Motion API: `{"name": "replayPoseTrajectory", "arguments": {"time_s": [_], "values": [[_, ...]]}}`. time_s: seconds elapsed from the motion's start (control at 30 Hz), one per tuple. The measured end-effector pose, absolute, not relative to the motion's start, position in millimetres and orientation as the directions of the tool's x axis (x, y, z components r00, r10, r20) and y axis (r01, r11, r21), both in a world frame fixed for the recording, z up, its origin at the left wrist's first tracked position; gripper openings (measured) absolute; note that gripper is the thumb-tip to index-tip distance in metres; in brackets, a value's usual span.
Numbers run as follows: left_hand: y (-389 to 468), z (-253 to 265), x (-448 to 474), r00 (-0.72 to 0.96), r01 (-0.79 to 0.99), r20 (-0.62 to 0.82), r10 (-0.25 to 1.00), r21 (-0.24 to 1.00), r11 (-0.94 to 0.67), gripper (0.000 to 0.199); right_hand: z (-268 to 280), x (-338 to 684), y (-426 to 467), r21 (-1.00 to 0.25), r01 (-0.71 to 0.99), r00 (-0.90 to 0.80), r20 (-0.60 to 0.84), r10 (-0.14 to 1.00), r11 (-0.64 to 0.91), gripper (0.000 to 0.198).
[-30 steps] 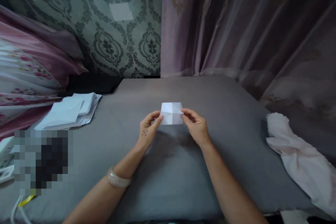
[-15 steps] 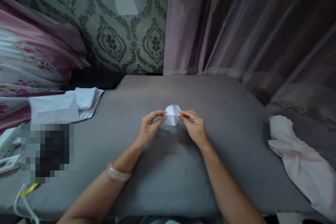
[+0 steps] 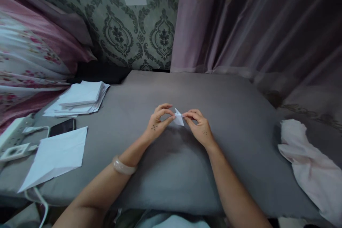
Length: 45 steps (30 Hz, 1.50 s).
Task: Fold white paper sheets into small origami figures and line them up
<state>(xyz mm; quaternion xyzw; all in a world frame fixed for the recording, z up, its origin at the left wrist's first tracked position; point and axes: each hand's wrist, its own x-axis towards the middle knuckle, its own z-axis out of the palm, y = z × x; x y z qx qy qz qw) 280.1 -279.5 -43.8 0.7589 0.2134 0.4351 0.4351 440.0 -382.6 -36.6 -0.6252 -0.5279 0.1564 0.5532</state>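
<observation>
Sm folded white paper [image 3: 179,120] at ctr, held over grey counter [image 3: 171,174] | L hand [image 3: 157,122] pinches its left edge, R hand [image 3: 201,126] its right, equally nr | long axis approx far-left to near-right

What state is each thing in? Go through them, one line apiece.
Left hand: pinching the small paper.
Right hand: pinching the other side of it.
Small paper: folded, held up above the grey surface.
Loose sheet: spread out, creased near its lower edge.
Paper stack: piled, edges uneven.
Phone: lying down, dark.
Power strip: can't tell whether it's on.
Pale cloth: bunched up.
Bangle: worn on the left arm.
</observation>
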Motion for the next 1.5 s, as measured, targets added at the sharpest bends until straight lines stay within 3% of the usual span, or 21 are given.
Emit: {"name": "replayPoseTrajectory", "arguments": {"time_s": [0.27,0.4,0.5,0.6,0.77,0.87,0.9,0.97,1.03,1.1,1.2,1.27,1.37,1.5], "values": [[-278,-41,282,0.557,-0.223,0.354,0.751,0.935,-0.276,0.012,-38,429,-385,-0.877,0.469,0.360,0.300,0.884,0.106,0.026],[-275,-43,279,0.582,-0.271,0.336,0.741,0.939,-0.213,0.014,-44,422,-380,-0.877,0.463,0.396,0.335,0.855,0.129,0.017],[-277,-45,280,0.627,-0.349,0.261,0.734,0.937,-0.035,0.021,-41,418,-381,-0.901,0.414,0.421,0.318,0.850,0.132,0.014],[-280,-48,285,0.613,-0.400,0.207,0.763,0.914,0.074,0.047,-36,416,-382,-0.929,0.347,0.417,0.273,0.867,0.126,0.016],[-282,-42,285,0.682,-0.264,0.148,0.716,0.963,0.052,0.041,-39,413,-382,-0.994,0.094,0.418,0.086,0.904,0.051,0.028],[-275,-29,251,0.685,0.073,0.080,0.724,0.982,-0.177,0.027,-53,413,-378,-0.999,-0.017,0.427,-0.052,0.903,-0.049,0.037],[-274,-24,232,0.644,0.229,0.107,0.757,0.918,-0.324,0.023,-58,413,-375,-0.997,-0.041,0.432,-0.077,0.899,-0.066,0.040],[-276,-17,186,0.517,0.527,0.244,0.821,0.665,-0.529,0.025,-66,414,-369,-0.996,-0.066,0.456,-0.084,0.886,-0.061,0.042],[-287,-17,136,0.326,0.769,0.351,0.878,0.442,-0.462,0.029,-71,414,-364,-0.997,-0.070,0.480,-0.069,0.875,-0.040,0.043],[-303,-28,91,0.129,0.917,0.414,0.901,0.295,-0.267,0.034,-73,415,-361,-0.997,-0.077,0.508,-0.055,0.860,-0.018,0.043],[-330,-55,45,-0.018,0.985,0.440,0.898,0.162,-0.059,0.045,-74,417,-359,-0.995,-0.102,0.569,-0.050,0.821,0.010,0.046],[-344,-70,31,-0.075,0.987,0.458,0.886,0.162,0.000,0.047,-74,419,-359,-0.993,-0.117,0.608,-0.054,0.792,0.022,0.048],[-356,-76,24,-0.062,0.985,0.468,0.882,0.172,-0.022,0.043,-75,421,-361,-0.991,-0.136,0.632,-0.071,0.772,0.020,0.048],[-358,-68,23,0.059,0.996,0.427,0.902,0.035,-0.082,0.030,-75,419,-364,-0.990,-0.144,0.611,-0.080,0.788,0.011,0.047]]}}
